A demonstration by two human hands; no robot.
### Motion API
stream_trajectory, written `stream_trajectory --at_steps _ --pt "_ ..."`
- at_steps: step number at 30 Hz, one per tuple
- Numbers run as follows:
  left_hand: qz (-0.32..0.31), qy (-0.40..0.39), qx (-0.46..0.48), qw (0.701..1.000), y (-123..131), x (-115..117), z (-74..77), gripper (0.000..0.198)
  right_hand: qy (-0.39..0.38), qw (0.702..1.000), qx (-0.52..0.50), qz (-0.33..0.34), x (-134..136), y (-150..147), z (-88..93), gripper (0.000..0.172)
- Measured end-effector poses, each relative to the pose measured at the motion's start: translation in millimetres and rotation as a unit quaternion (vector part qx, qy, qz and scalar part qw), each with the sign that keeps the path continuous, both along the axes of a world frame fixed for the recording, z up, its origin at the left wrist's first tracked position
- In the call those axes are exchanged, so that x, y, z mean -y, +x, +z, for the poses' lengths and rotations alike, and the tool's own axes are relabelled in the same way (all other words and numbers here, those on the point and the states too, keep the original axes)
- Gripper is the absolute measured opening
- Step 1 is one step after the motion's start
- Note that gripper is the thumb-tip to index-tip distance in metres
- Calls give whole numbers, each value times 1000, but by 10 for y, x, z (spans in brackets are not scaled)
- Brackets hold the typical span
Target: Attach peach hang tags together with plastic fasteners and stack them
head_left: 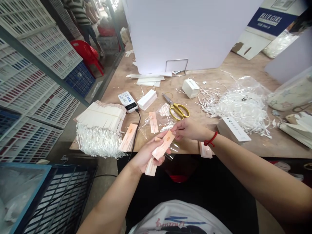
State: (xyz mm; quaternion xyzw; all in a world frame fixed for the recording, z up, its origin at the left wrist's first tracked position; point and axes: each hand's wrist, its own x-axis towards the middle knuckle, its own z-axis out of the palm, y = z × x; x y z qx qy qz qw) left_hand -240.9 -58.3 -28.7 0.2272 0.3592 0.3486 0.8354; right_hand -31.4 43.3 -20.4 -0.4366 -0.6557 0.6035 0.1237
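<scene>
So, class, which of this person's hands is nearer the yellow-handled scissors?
Right. The right hand sits just below the scissors in the picture; the left hand is farther off, lower and to the left.

Soft, fairly even light covers the wooden tabletop beyond the left hand, while the space beneath it, just below that hand, falls nearly black. The brightest patch, washed out, lies far off to the left hand's upper left, past the red plastic chair. Small glints mark the clear plastic film just below the right hand. Fine print on the orange card between the hands is soft. Wide-angle distortion stretches the white crates left of the left hand and the Blue Girl carton well right of the right hand.
</scene>
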Motion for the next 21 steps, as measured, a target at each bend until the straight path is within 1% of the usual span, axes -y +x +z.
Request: stream_trajectory --at_steps 3,8,12,14,17,21 --pt "1 0 0 1000 4 4 -9 67 41 999 31 10 -10 6 -8 6" --pt "2 -2 -2 1000 20 11 -1 64 88 993 78 20 4 -8 4 6" --pt "6 -2 2 1000 34 14 -13 65 173 973 147 36 74 -59 82 13" --pt "10 -5 5 1000 39 14 -22 66 208 963 167 31 105 -76 118 14" --pt "14 -7 8 1000 50 11 -30 65 211 963 165 22 111 -67 115 13" --pt "21 -20 5 1000 77 0 -35 67 177 976 129 9 61 -7 -8 12"
